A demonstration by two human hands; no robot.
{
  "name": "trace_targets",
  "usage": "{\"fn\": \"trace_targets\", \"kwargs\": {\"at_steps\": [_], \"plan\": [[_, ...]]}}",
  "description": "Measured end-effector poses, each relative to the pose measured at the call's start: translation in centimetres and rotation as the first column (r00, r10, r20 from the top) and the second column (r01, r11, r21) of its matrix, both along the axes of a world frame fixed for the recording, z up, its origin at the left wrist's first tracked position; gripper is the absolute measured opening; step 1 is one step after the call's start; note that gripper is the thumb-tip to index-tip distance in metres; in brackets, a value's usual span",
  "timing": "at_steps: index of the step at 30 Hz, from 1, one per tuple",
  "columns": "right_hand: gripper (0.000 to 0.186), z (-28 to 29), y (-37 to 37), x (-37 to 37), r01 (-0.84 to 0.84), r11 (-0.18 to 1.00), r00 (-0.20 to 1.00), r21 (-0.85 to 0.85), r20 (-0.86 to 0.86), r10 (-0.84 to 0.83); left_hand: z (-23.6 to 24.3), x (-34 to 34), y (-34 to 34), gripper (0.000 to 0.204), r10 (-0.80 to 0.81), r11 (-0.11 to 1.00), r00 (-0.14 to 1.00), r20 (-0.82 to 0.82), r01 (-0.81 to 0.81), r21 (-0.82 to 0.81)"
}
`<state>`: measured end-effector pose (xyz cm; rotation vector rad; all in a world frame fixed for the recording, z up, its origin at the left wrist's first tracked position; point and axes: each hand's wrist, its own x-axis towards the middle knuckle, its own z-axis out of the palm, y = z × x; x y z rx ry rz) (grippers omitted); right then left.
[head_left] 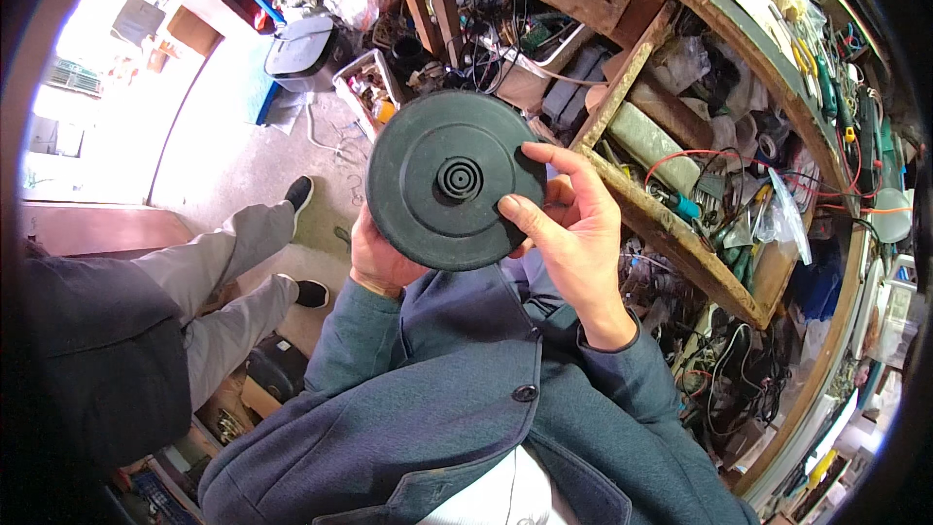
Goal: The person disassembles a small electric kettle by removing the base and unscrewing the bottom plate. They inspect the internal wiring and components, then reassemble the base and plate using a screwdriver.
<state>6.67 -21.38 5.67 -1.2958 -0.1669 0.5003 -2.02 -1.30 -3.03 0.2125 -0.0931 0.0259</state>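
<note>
A round black kettle base is held up in front of my chest, its flat face with the raised ringed connector in the middle turned up to me. My left hand supports it from beneath at the lower left, and most of its fingers are hidden behind the disc. With thumb on the upper face and index finger at the rim, my right hand grips the right edge; its other fingers curl behind.
At my left a person in grey trousers sits close by. Ahead stand a dark lidded bin and a white box of small parts. A wooden-framed bench crammed with cables and tools lies at the right.
</note>
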Motion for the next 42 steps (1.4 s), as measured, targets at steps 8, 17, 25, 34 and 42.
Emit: {"fn": "trace_targets", "kwargs": {"at_steps": [8, 17, 25, 34, 42], "plan": [[0.051, -0.1, 0.0, 0.0, 0.021, 1.0, 1.0, 0.011, -0.009, -0.021, 0.6, 0.2, -0.3, 0.07, 0.006, 0.999, 1.0, 0.006, -0.006, -0.035], [0.065, -1.8, -0.5, -0.3, 0.058, 0.997, 0.998, 0.047, 0.02, -0.059, 3.4, -0.2, -0.8, 0.066, 0.147, 0.896, 0.974, -0.175, -0.056, 0.441], [0.064, -1.8, -0.2, 0.1, 0.025, 0.999, 0.999, 0.034, -0.041, -0.024, 5.5, -0.1, -1.4, 0.059, 0.2, 0.895, 0.937, -0.285, -0.056, 0.443], [0.058, -3.1, 0.8, 0.3, 0.054, 0.996, 0.994, 0.065, -0.096, -0.048, 5.4, 0.1, -1.5, 0.052, 0.249, 0.88, 0.902, -0.352, -0.059, 0.472], [0.059, -3.8, 1.5, 0.4, 0.076, 0.991, 0.99, 0.108, -0.126, -0.062, 6.0, 0.3, -1.8, 0.054, 0.241, 0.872, 0.911, -0.333, -0.052, 0.487]]}}
